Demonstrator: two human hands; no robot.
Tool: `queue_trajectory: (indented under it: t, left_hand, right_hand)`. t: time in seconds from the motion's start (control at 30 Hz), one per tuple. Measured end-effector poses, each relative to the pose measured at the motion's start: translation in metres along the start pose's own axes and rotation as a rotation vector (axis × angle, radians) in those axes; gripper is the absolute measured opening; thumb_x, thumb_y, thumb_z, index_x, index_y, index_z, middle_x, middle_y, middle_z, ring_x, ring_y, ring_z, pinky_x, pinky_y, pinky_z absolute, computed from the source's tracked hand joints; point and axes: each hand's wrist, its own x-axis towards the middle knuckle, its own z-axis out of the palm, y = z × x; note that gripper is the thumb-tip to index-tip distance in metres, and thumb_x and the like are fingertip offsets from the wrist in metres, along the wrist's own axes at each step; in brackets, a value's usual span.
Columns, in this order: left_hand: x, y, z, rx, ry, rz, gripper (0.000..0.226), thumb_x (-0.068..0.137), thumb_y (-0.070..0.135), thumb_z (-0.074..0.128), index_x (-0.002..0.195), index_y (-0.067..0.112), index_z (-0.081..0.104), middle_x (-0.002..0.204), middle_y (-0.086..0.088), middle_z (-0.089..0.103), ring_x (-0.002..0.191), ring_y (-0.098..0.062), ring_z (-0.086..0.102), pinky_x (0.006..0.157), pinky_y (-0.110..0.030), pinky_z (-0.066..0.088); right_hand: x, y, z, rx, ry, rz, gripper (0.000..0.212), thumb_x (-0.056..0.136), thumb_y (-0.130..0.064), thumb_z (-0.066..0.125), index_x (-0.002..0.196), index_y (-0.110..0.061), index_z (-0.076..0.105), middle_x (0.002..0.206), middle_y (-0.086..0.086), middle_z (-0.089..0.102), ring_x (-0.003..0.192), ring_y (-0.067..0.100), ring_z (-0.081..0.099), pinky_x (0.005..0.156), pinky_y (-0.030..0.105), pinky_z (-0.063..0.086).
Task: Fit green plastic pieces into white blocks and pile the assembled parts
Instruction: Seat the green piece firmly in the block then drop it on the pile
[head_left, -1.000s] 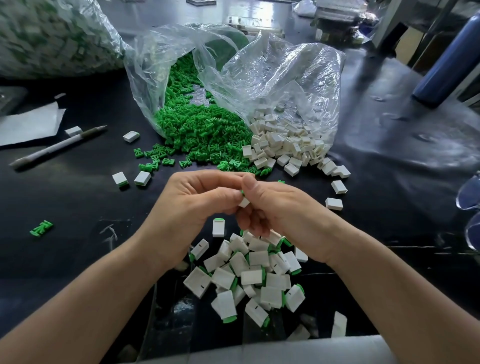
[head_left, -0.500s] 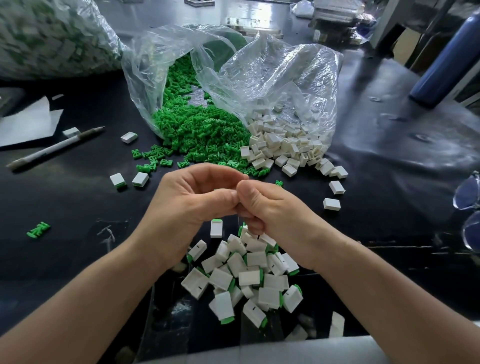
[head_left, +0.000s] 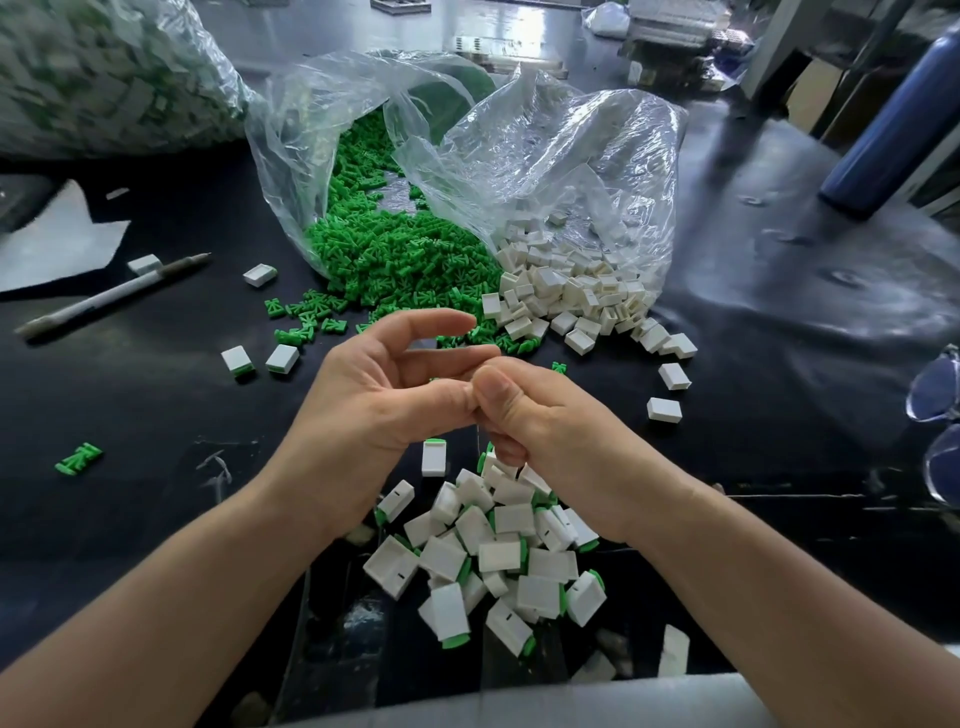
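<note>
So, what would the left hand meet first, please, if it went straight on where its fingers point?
The left hand would probably reach the spilled white blocks first; depth is unclear.

At mid-frame the left hand (head_left: 384, 400) and right hand (head_left: 550, 421) meet thumb to thumb over a black table (head_left: 130, 415). The left hand's fingers are loosely curved and hold nothing that shows. The right hand's fingers curl downward, and I cannot tell whether they hold a piece. Just below the hands lies a pile (head_left: 498, 561) of assembled parts, white tipped with green. Above the hands, the left bag (head_left: 291, 156) spills green pieces (head_left: 395, 260) and the right bag (head_left: 571, 156) spills white blocks (head_left: 566, 296); the two heaps touch. A pen (head_left: 114, 296) and paper (head_left: 57, 249) lie at left. A blue bottle (head_left: 893, 119) stands upper right.
</note>
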Motion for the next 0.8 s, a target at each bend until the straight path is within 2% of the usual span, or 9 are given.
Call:
queue_trajectory:
  t: [0.3, 0.43, 0.53, 0.63, 0.8]
  left_hand:
    - [0.0, -0.001, -0.001, 0.027, -0.007, 0.015, 0.04, 0.062, 0.0, 0.063, 0.101, 0.012, 0.06, 0.093, -0.006, 0.074, 0.083, -0.021, 0.071, 0.073, -0.029, 0.057]
    - [0.0, 0.0, -0.002, 0.001, -0.041, 0.01, 0.035, 0.065, -0.003, 0.07, 0.097, 0.009, 0.064, 0.093, -0.012, 0.073, 0.078, -0.025, 0.07, 0.067, -0.029, 0.057]
    - [0.0, 0.0, -0.003, 0.003, -0.072, 0.019, 0.019, 0.069, 0.004, 0.065, 0.087, 0.002, 0.071, 0.081, -0.024, 0.07, 0.068, -0.033, 0.069, 0.063, -0.031, 0.057]
    - [0.0, 0.0, -0.002, 0.018, -0.081, 0.022, 0.016, 0.07, 0.005, 0.069, 0.084, 0.0, 0.071, 0.071, -0.019, 0.07, 0.061, -0.03, 0.068, 0.062, -0.028, 0.056]
    - [0.0, 0.001, 0.0, 0.036, -0.109, 0.017, 0.017, 0.067, 0.014, 0.068, 0.081, 0.005, 0.073, 0.073, -0.017, 0.071, 0.063, -0.029, 0.069, 0.063, -0.028, 0.056]
  right_hand:
    - [-0.001, -0.001, -0.001, -0.036, 0.009, -0.009, 0.03, 0.099, -0.023, 0.035, 0.072, -0.018, 0.048, 0.048, -0.023, 0.045, 0.052, -0.004, 0.04, 0.062, 0.02, 0.03]
    - [-0.001, 0.002, -0.003, 0.109, -0.015, -0.006, 0.037, 0.099, -0.024, 0.034, 0.066, -0.018, 0.049, 0.055, -0.015, 0.04, 0.054, 0.003, 0.034, 0.059, 0.023, 0.028]
    - [0.001, 0.004, -0.005, 0.288, -0.092, 0.032, 0.038, 0.096, -0.034, 0.034, 0.065, -0.016, 0.047, 0.06, -0.004, 0.034, 0.055, 0.009, 0.028, 0.055, 0.026, 0.023]
    - [0.003, 0.007, -0.009, 0.355, -0.124, 0.074, 0.041, 0.082, -0.051, 0.037, 0.067, -0.014, 0.044, 0.056, -0.006, 0.037, 0.054, 0.009, 0.029, 0.054, 0.024, 0.025]
    - [0.005, 0.007, -0.013, 0.349, -0.138, 0.133, 0.054, 0.072, -0.064, 0.035, 0.064, -0.012, 0.05, 0.051, -0.005, 0.042, 0.053, 0.012, 0.031, 0.051, 0.023, 0.026]
